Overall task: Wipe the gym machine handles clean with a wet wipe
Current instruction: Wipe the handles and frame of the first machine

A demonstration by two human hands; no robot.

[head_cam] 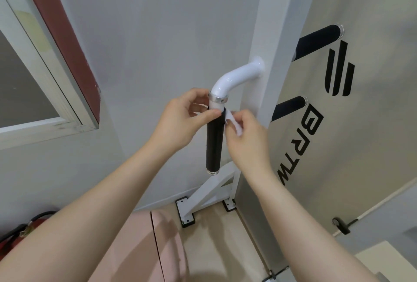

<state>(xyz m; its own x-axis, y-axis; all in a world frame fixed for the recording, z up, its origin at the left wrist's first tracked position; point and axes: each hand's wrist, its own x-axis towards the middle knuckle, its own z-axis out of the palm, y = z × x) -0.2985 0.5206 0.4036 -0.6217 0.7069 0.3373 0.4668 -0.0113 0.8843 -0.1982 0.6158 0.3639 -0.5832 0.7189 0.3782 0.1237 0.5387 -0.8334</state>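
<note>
The wet wipe (pixel 217 106) is sitting at the very top of the black foam handle (pixel 214 141), looped round it just under the silver collar (pixel 218 97) where the grip meets the white bent tube (pixel 237 78). It seems to be starting there so that one downward pull can be covering the whole grip. The left hand (pixel 180 121) is pinching the wipe's left part against the foam with thumb and fingertips, while the right hand (pixel 244 132) is pinching the loose white tail on the other side — the two hands are drawing the cloth snug round the cylinder, so it is touching all the way about rather than along one face. Both forearms are reaching up from below, since the handle is hanging upright from its tube on the white upright post (pixel 270 55). The long black stretch down to the lower silver cap (pixel 212 171) is lying bare of the wipe, so I judge the wiping of this handle to be only beginning. Two more black handles — an upper handle (pixel 318 41) and a lower handle (pixel 288 109) — are projecting to the right beside the panel with black lettering (pixel 316 135), both well apart from the hands. Below, the post's white brace (pixel 209 193) is bolted to the floor.
</note>
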